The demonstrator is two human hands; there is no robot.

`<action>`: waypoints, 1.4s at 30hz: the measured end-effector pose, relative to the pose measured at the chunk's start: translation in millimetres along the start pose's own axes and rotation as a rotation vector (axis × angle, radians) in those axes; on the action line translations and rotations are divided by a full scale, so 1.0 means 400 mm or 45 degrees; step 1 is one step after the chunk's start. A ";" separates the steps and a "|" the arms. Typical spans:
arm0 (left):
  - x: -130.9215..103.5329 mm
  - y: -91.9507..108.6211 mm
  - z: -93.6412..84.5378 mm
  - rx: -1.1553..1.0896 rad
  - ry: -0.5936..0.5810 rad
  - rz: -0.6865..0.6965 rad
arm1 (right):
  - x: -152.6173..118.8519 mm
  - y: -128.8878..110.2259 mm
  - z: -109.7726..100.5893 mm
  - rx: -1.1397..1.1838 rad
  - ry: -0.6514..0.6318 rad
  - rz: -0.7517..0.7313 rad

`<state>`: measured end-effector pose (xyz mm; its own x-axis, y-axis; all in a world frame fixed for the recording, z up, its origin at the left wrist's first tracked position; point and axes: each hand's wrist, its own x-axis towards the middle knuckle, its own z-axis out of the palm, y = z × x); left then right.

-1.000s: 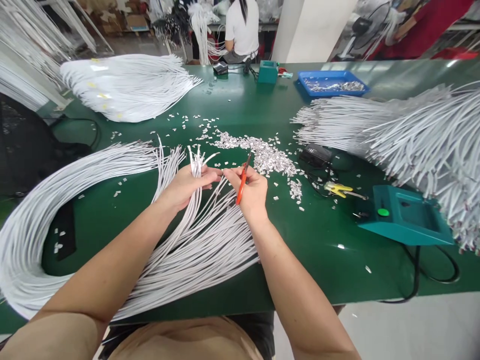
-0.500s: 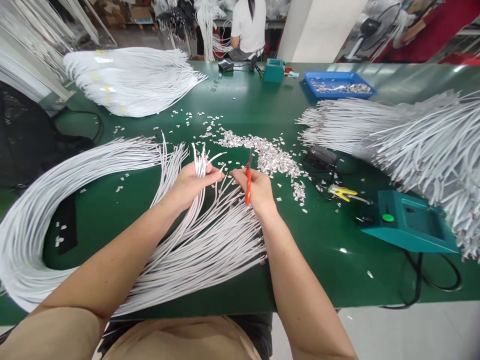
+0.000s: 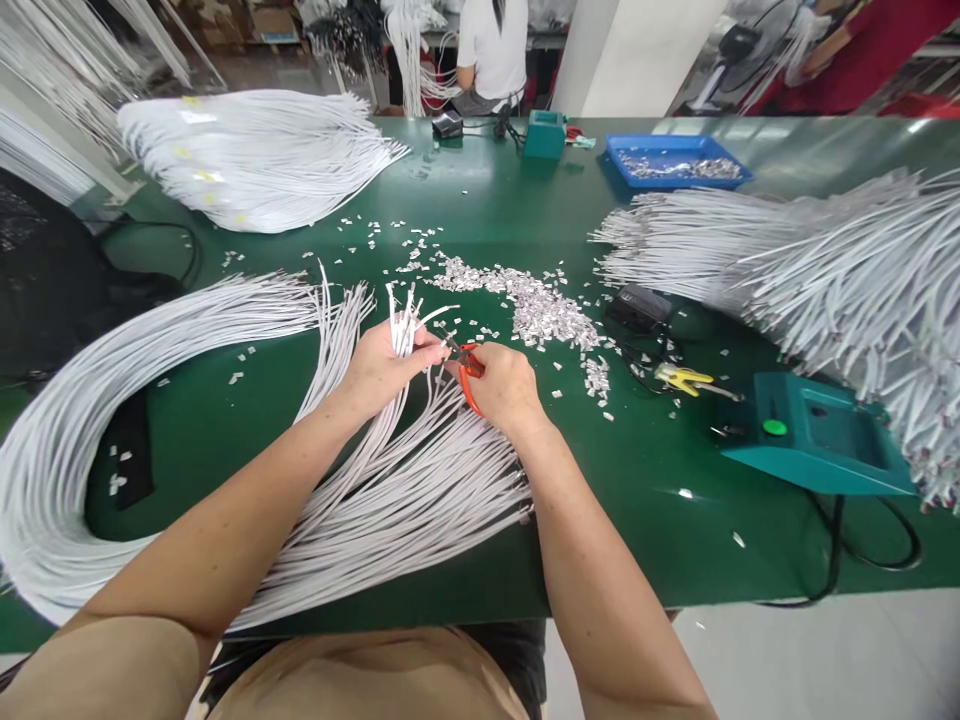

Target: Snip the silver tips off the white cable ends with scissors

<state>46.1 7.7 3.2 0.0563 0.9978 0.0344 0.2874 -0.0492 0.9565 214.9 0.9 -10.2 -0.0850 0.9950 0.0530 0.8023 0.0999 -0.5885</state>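
My left hand (image 3: 386, 365) is closed round a small bunch of white cables (image 3: 396, 410), their ends sticking up past the fingers. Thumb and forefinger pinch one cable end at the right. In my right hand (image 3: 502, 385) is a pair of orange-handled cutters (image 3: 471, 375), whose dark blades point up and left to the cable end by my left fingertips. Whether the blades touch it I cannot tell. Under both arms a thick bundle of white cables (image 3: 390, 540) lies on the green table, curving round to the left.
Small silvery-white clippings (image 3: 540, 305) are heaped beyond my hands. More cable bundles lie at back left (image 3: 255, 160) and right (image 3: 690, 240). A teal device (image 3: 817, 440), a yellow-handled tool (image 3: 682, 379) and a blue tray (image 3: 675, 180) are to the right. A person in white (image 3: 491, 50) sits beyond.
The cutters have turned from upright in my right hand to pointing left, with their blades now at my left fingertips. My left hand keeps its hold on the cables.
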 end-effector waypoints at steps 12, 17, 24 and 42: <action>0.002 -0.007 -0.008 0.047 -0.010 0.059 | 0.002 0.004 0.001 -0.086 0.053 -0.064; 0.001 0.000 -0.003 -0.021 0.008 0.048 | 0.001 0.006 0.003 -0.124 0.067 -0.109; -0.005 0.010 0.007 -0.120 0.011 0.007 | 0.001 0.007 0.010 -0.063 0.064 -0.121; -0.015 0.015 0.021 0.185 0.059 0.069 | 0.002 -0.021 -0.014 1.406 0.060 0.193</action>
<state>55.6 0.9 6.3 0.0320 0.9943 0.1014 0.4205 -0.1054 0.9011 211.4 0.9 -0.6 0.0106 0.9979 -0.0637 -0.1651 -0.0611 -0.9844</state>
